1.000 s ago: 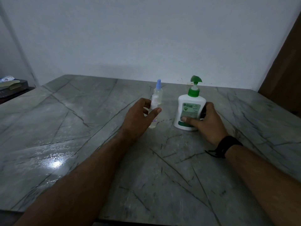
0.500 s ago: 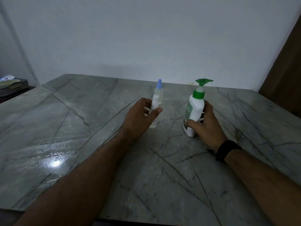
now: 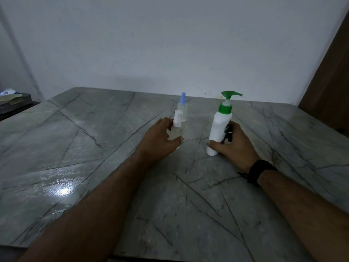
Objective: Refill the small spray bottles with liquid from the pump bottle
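While both caps stay on, nothing can transfer.
Left hand (image 3: 160, 138): grasps the white-capped spray bottle (image 3: 176, 127).
Right hand (image 3: 235, 146): grasps the pump bottle (image 3: 220, 127), nozzle toward 3 o'clock.
Risk: blue-capped spray bottle (image 3: 182, 108), just behind at 12 o'clock, may be knocked over.

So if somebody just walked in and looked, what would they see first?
Probably the white pump bottle with its bright green top, gripped by the right hand right of the middle of the grey marble table. Next, the left hand holding a small clear spray bottle with a white cap, and another small spray bottle with a blue cap standing just behind it.
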Tool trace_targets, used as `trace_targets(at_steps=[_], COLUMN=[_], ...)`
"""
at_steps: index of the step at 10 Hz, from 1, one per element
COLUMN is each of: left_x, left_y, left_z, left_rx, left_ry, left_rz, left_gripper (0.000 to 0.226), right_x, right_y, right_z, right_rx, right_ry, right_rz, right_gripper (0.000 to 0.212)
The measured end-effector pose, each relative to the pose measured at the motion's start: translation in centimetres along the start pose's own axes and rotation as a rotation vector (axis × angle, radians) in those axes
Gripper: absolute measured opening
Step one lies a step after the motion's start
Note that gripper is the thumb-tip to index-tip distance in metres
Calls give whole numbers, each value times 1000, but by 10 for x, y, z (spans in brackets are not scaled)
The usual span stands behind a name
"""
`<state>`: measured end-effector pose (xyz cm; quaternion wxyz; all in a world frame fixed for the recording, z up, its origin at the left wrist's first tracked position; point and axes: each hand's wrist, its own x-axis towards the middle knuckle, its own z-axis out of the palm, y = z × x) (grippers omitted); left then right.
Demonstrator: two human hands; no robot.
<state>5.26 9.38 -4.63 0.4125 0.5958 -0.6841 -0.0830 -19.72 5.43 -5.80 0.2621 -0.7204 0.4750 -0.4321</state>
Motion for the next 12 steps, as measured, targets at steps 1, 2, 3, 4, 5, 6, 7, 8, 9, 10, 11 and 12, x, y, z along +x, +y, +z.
trace_targets(at_steps=[1, 2, 3, 4, 5, 6, 7, 8, 9, 10, 11, 12], left_x=[5, 10, 18, 31, 46, 63, 80, 94, 103, 107, 109, 109], left_y=[-5, -16, -30, -43, -55, -67, -77, -86, -91, -95, -91, -87], left_z=[-2, -6, -10, -14, -17, -15, -15, -14, -15, -14, -17, -22], left_rx=[60, 62, 70, 62, 71, 114, 117, 131, 145, 131, 133, 116], left_ry=[-50, -36, -26, -20, -51, -61, -42, -36, -28, -45, -76, -90], left_rz=[-35, -114, -155, -187, -222, -249, -306, -319, -311, -318, -335, -355], left_gripper=[57, 56, 51, 53, 57, 59, 63, 69, 71, 71, 75, 92], right_x=[5, 15, 31, 49, 68, 89, 107, 121, 131, 136, 135, 131], right_y=[-1, -2, 1, 4, 10, 16, 22, 24, 25, 25, 16, 9], right_z=[8, 14, 20, 27, 33, 38, 43, 48, 50, 52, 50, 45], right_rx=[-31, -66, -112, -138, -166, -175, -195, -210, -223, -225, -242, -181], right_ry=[90, 137, 162, 171, 167, 146, 136, 126, 125, 123, 134, 141], right_rz=[20, 59, 98, 121, 141, 152, 164, 176, 189, 217, 239, 223], right_gripper=[80, 88, 95, 97, 99, 105, 107, 107, 106, 105, 109, 124])
